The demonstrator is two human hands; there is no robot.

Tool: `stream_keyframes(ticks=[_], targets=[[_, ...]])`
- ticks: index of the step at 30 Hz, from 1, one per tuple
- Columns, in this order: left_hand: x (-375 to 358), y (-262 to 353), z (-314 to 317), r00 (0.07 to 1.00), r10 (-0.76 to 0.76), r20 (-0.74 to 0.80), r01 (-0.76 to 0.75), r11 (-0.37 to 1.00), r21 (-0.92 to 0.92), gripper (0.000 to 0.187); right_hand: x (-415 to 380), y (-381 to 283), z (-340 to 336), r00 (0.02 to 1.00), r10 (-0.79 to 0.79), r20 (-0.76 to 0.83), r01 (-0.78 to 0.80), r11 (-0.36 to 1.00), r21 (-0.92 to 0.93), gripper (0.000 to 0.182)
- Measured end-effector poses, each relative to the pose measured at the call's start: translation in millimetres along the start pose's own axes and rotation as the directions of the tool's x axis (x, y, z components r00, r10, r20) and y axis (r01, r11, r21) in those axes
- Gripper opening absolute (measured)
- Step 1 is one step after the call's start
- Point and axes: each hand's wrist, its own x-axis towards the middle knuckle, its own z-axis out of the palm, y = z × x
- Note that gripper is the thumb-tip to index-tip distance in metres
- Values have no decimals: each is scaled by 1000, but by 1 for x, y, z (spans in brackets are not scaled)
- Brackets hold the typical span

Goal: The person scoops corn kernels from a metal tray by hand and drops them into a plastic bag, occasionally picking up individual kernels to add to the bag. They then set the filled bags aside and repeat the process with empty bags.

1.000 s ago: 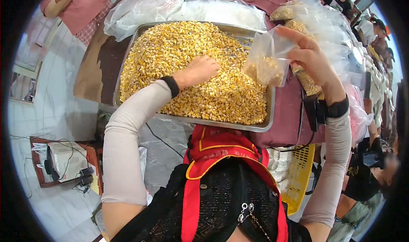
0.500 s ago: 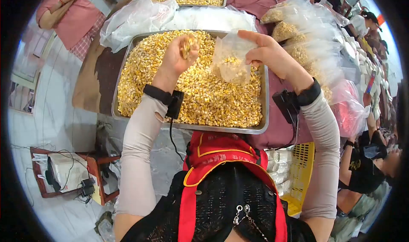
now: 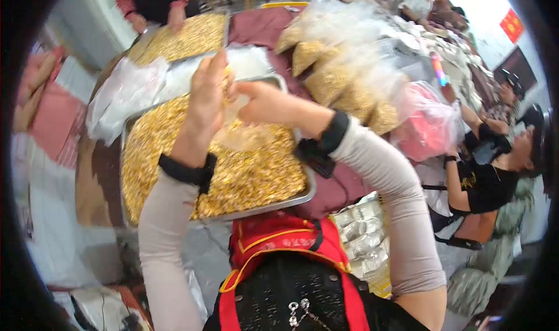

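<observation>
My left hand (image 3: 204, 101) is tipped on edge at the bag's mouth, its fingers stretched out and a little yellow showing beside them. Pinched by my right hand (image 3: 269, 104) is a small clear plastic bag (image 3: 247, 137), with some yellow pieces low inside it. Motion blurs both hands and the bag. Beneath them lies a wide metal tray (image 3: 273, 206) heaped with yellow and pale corn kernels (image 3: 160, 162).
Behind the tray lie crumpled clear plastic (image 3: 125, 95) and a second kernel tray (image 3: 180, 40), where another person's hands (image 3: 174, 19) reach in. Filled bags (image 3: 326, 78) and a pink bag (image 3: 428, 121) stand to the right. Silvery packets (image 3: 361, 232) lie below my right arm.
My left hand, cupped around kernels before, has moved to the bag's mouth and straightened its fingers. The right hand still holds the bag. The whole view has turned.
</observation>
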Motion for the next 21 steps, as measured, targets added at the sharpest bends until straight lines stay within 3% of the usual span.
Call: stream_keyframes(ticks=[1,3,5,6,8,11,21], targets=[[3,-6,-6,995,78,69,-84,992,97,28,-3,-3,-2,1000,-14,11,13,999,39,39],[-3,-2,-5,993,48,106,-55,996,65,27,-6,-7,-6,999,26,-19,-26,999,28,38],[-9,2,-10,991,8,137,-53,943,330,28,-5,-5,-6,999,28,20,-28,999,30,58],[-10,1,-14,990,9,143,-56,943,329,28,-4,-4,-4,1000,28,14,-28,999,29,58],[-10,-1,-17,977,95,189,-192,774,604,29,-3,-4,-3,998,66,22,-67,998,15,64],[-11,0,-19,952,193,238,-302,717,629,25,-2,-8,-5,998,46,34,-46,999,14,62],[-16,-3,-26,918,286,275,-395,600,696,19,1,-4,0,998,17,60,-22,997,79,62]])
